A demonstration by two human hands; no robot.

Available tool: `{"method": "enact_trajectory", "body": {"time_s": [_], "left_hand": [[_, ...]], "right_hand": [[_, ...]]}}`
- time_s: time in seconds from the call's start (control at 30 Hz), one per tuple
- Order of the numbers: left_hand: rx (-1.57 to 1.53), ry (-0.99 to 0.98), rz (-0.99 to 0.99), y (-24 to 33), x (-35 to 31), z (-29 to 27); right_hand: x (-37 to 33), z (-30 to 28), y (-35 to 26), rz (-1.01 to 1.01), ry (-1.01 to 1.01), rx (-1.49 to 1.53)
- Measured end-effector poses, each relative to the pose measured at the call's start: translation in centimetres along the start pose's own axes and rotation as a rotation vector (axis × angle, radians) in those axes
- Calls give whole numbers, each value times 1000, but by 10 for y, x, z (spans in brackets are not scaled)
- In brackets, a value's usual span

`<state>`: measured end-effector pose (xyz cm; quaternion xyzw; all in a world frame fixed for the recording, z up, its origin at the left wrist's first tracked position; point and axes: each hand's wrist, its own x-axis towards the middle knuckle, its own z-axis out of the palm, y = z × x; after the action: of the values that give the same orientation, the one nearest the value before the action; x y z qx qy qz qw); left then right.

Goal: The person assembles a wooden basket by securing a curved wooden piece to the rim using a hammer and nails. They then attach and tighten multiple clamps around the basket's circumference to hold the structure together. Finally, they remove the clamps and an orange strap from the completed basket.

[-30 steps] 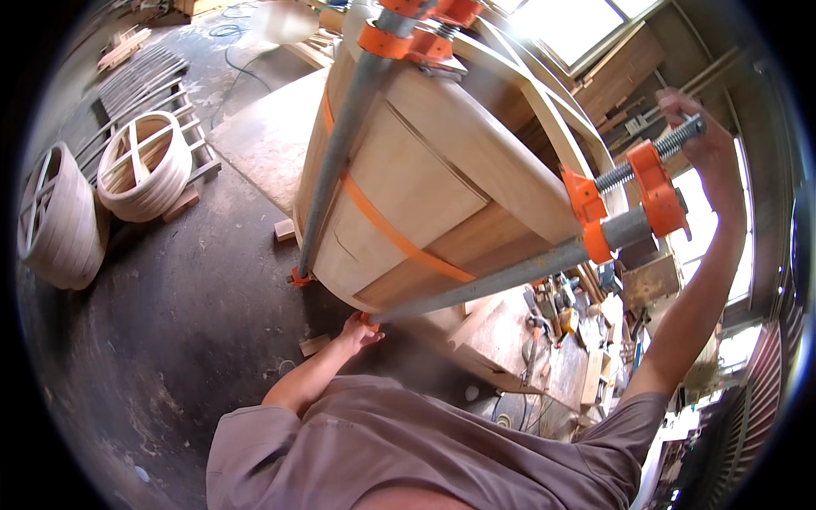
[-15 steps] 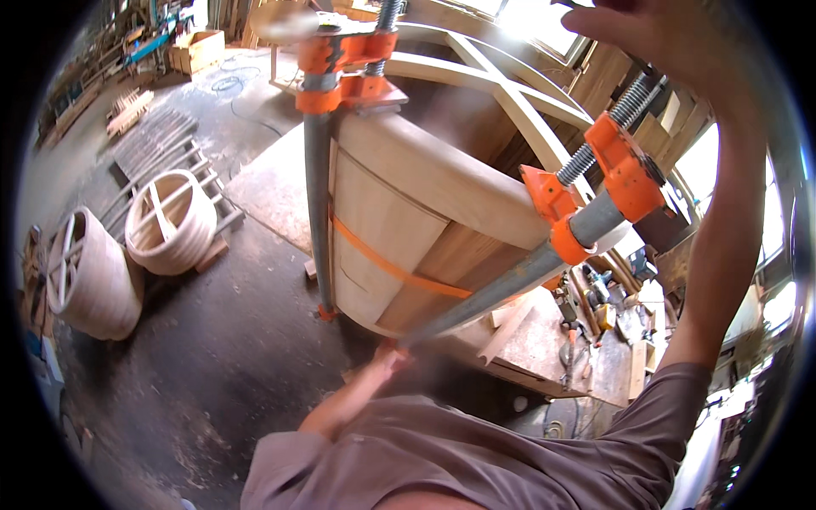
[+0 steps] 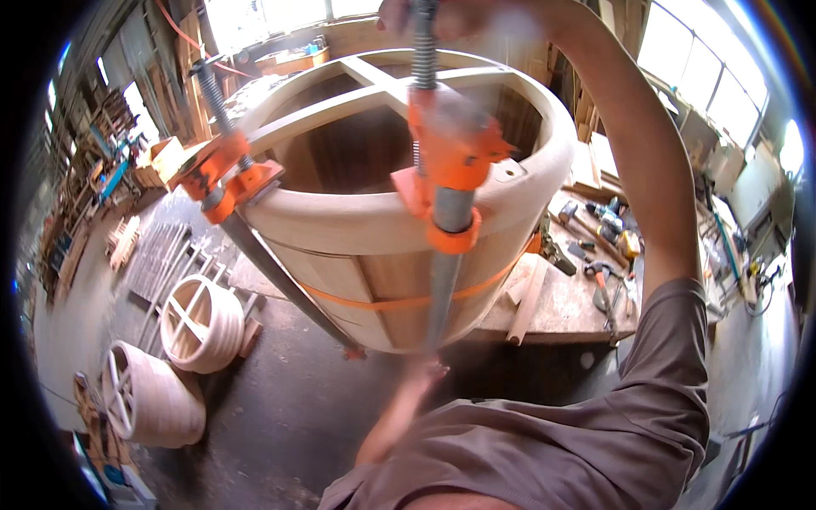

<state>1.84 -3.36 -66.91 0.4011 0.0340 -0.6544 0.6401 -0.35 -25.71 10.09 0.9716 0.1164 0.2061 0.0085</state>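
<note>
A large round wooden drum shell point(image 3: 331, 217) of pale and brown staves stands before me, with a cross brace in its open top and an orange strap point(image 3: 374, 303) around it. Low on the near pipe clamp point(image 3: 441, 293), my left hand point(image 3: 416, 378) closes around the pipe's bottom end, somewhat blurred. My right hand point(image 3: 463, 17) is at the top of this clamp's threaded screw; its fingers are smeared and partly cut off by the upper edge. The orange clamp head sits over the shell's rim. A second pipe clamp point(image 3: 276, 272) grips the shell's left side.
Two smaller wooden shells point(image 3: 202, 323) point(image 3: 153, 395) lie on the floor at left, by a slatted rack point(image 3: 161, 259). On the workbench point(image 3: 552, 314) at right are a hammer point(image 3: 600, 270), power tools point(image 3: 625, 242) and wood strips. Windows and stacked boards line the back.
My view has swung, so the shell's open top shows more fully and the near clamp stands mid-picture. My right hand has come from the upper right to the screw's top; my left stays low.
</note>
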Motion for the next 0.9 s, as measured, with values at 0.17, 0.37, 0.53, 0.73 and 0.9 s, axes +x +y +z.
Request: {"method": "enact_trajectory", "body": {"time_s": [0.17, 0.37, 0.53, 0.73, 0.9], "left_hand": [[254, -11, 17, 3, -10, -10], [1392, 139, 146, 85, -135, 116], [1480, 401, 2077, 198, -278, 279], [1409, 630, 2166, 280, -270, 375], [1274, 438, 2165, 272, -273, 388]], "right_hand": [[-49, -22, -65, 177, -17, -326], [-61, -14, -41, 41, 176, -213], [-60, 1, -37, 37, 313, -110], [-58, 29, -74, 309, 483, -564], [-109, -32, -71, 423, 267, -225]]}}
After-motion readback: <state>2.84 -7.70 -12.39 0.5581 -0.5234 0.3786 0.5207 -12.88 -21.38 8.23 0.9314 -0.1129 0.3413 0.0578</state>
